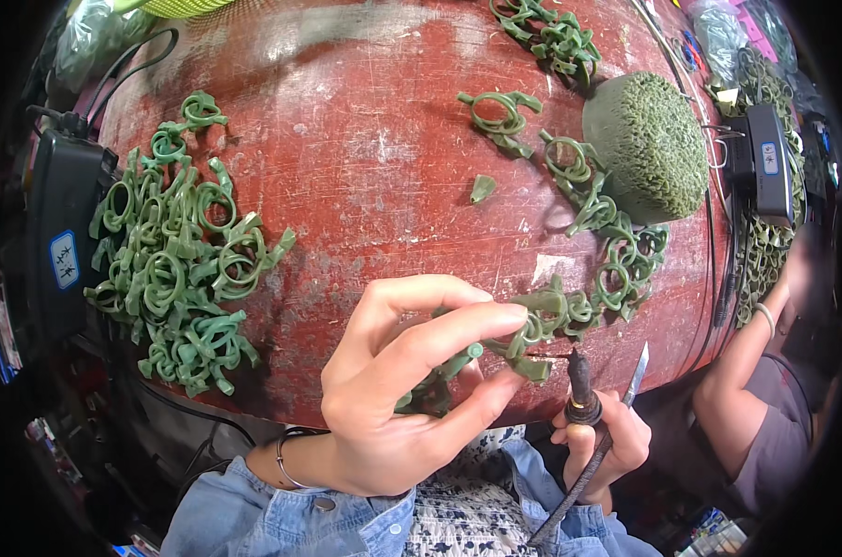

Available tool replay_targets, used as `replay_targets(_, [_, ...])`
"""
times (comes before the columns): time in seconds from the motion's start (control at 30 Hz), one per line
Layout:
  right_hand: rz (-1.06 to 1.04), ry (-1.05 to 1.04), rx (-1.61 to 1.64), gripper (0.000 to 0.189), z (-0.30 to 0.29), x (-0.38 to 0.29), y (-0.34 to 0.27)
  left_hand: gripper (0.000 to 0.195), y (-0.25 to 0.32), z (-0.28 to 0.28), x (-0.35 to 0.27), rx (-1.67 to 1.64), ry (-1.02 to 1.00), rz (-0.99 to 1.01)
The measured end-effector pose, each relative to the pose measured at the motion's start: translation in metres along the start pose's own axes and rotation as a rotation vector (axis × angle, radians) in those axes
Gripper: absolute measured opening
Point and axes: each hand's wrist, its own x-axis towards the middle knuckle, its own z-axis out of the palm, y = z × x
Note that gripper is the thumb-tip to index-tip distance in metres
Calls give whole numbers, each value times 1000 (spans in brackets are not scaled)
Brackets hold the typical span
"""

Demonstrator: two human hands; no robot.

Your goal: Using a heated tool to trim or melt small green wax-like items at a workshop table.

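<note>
Between its thumb and fingers, my left hand (pixel 421 383) holds a green wax ring piece (pixel 532 334) above the near edge of the red table. Gripped in my right hand (pixel 602 438) are a wax-carving pen with a dark tip (pixel 579 379) and a slim metal tool with a pointed blade (pixel 639 369). The pen's thin needle reaches close to the held piece; whether they touch is unclear. More green wax rings (pixel 428 393) lie partly hidden beneath my left hand. A chain of wax rings (pixel 612 275) stretches from the held piece towards a round green block with a rough top (pixel 647 146).
A large heap of green wax rings (pixel 163 271) lies at the left, near a black power unit (pixel 65 230). Another cluster (pixel 556 38) sits at the far side, and a small wax scrap (pixel 483 189) mid-table. Cables and a second black box (pixel 769 163) line the right edge, beside another person's arm (pixel 741 348).
</note>
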Motion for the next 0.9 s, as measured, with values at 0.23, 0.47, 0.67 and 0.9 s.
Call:
replay_targets(0.23, [68,-15,13,38,0,-1,-1,39,0,3,0,-39,80,-26])
replay_targets(0.47, [-31,-8,-30,41,1,3,0,39,1,3,1,-66,66,-34])
replay_targets(0.67, [-12,-23,-7,43,4,3,1,39,-1,2,-1,-69,77,-50])
replay_targets(0.9, [62,-21,-11,39,-1,1,-4,38,1,3,1,-90,89,-41])
